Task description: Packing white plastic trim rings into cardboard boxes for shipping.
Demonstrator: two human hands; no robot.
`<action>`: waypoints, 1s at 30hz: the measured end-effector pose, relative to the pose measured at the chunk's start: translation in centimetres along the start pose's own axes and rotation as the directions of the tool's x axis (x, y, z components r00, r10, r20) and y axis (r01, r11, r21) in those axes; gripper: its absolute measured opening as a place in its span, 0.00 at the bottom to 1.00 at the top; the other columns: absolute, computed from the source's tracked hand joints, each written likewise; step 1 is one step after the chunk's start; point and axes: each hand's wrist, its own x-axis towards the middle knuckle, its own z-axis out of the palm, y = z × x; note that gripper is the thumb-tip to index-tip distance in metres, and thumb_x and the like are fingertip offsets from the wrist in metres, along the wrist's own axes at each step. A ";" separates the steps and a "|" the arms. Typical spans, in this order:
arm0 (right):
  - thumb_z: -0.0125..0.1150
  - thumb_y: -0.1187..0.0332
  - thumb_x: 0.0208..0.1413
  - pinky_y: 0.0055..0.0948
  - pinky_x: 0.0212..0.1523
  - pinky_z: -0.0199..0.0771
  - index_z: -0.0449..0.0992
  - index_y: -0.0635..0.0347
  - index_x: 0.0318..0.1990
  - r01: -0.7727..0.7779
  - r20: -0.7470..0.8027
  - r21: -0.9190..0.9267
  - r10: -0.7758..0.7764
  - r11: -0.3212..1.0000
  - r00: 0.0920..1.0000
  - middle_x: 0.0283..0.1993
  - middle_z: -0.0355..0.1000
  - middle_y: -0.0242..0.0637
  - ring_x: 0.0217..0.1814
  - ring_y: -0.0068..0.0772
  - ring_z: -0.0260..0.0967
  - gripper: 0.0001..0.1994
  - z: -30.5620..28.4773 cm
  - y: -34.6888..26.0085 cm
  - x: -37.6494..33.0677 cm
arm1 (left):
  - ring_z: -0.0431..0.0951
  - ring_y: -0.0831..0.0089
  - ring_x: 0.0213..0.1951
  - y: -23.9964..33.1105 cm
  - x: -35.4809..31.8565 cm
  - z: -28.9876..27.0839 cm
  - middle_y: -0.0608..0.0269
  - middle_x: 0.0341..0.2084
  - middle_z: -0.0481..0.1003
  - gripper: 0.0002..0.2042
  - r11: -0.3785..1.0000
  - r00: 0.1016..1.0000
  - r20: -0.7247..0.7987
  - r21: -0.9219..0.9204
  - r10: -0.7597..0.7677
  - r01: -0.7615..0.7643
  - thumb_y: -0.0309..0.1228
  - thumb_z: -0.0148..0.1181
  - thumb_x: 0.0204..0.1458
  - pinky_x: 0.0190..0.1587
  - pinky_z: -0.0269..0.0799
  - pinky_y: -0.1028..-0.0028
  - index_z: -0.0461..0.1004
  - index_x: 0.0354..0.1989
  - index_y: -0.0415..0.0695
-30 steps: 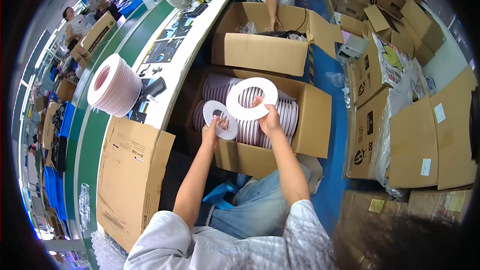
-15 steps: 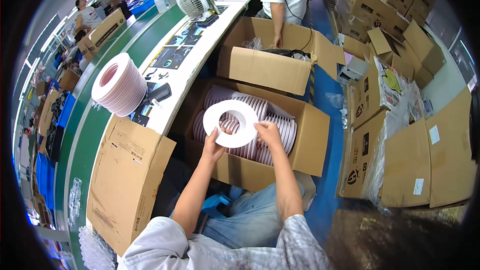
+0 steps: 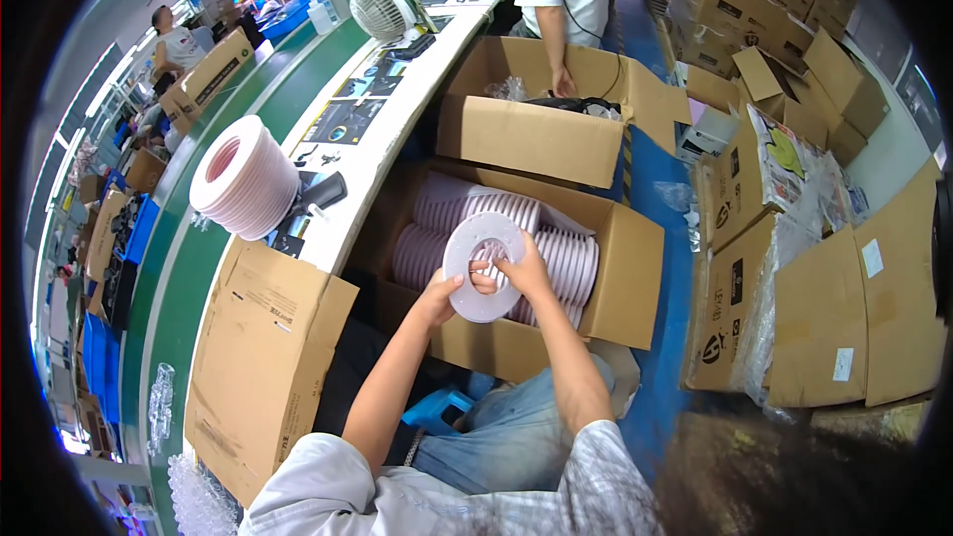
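Observation:
Above an open cardboard box (image 3: 627, 283), I hold up a flat ring (image 3: 483, 225) with a wide central hole. Its pale lilac-grey face, dotted with small marks near the rim, is turned toward me. My left hand (image 3: 437, 300) grips the ring's left edge, with fingertips showing through the hole. On the other side my right hand (image 3: 528, 270) is closed on the right edge, its fingers reaching to the hole. Similar rings (image 3: 571, 263) stand on edge in packed rows inside the box, partly hidden by my hands.
To the left, a tall stack of pale rings (image 3: 260, 184) stands on the white bench (image 3: 369, 154) beside a dark handheld tool (image 3: 323, 191). A co-worker's hand (image 3: 563, 79) reaches into another open box (image 3: 536, 144). A fan (image 3: 382, 10) is farther back; cartons (image 3: 730, 308) line the right.
The ring has come nearer to me and turned from its plain white face to a dotted lilac-grey one. My right hand has shifted its grip inward, toward the hole.

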 end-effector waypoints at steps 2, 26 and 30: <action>0.67 0.70 0.38 0.36 0.51 0.70 0.64 0.62 0.55 -0.032 0.009 0.023 0.032 0.999 0.999 0.47 0.72 0.51 0.52 0.45 0.71 0.32 -0.5 0.9 0.2 | 0.76 0.59 0.46 0.4 0.7 1.0 0.47 0.45 0.73 0.34 1.000 1.000 0.011 -0.017 -0.016 0.016 0.44 0.61 0.49 0.52 0.71 0.65 0.59 0.58 0.31; 0.41 0.52 0.64 0.24 0.31 0.73 0.61 0.58 0.59 -0.217 0.323 0.359 0.097 0.908 0.941 0.42 0.70 0.39 0.33 0.25 0.71 0.23 1.3 0.4 -0.9 | 0.78 0.56 0.35 42.0 1.6 6.0 0.45 0.33 0.76 0.23 -0.336 0.789 -0.237 0.808 0.566 0.484 0.37 0.61 0.37 0.39 0.73 0.63 0.67 0.42 0.37; 0.40 0.51 0.64 0.22 0.30 0.72 0.61 0.58 0.58 -0.277 0.385 0.472 0.087 0.837 0.919 0.40 0.71 0.41 0.30 0.25 0.71 0.24 1.4 -0.5 -1.2 | 0.77 0.63 0.36 51.6 -5.0 -2.2 0.48 0.31 0.76 0.22 -0.243 0.741 -0.332 0.799 0.584 0.550 0.37 0.59 0.35 0.39 0.72 0.66 0.73 0.38 0.34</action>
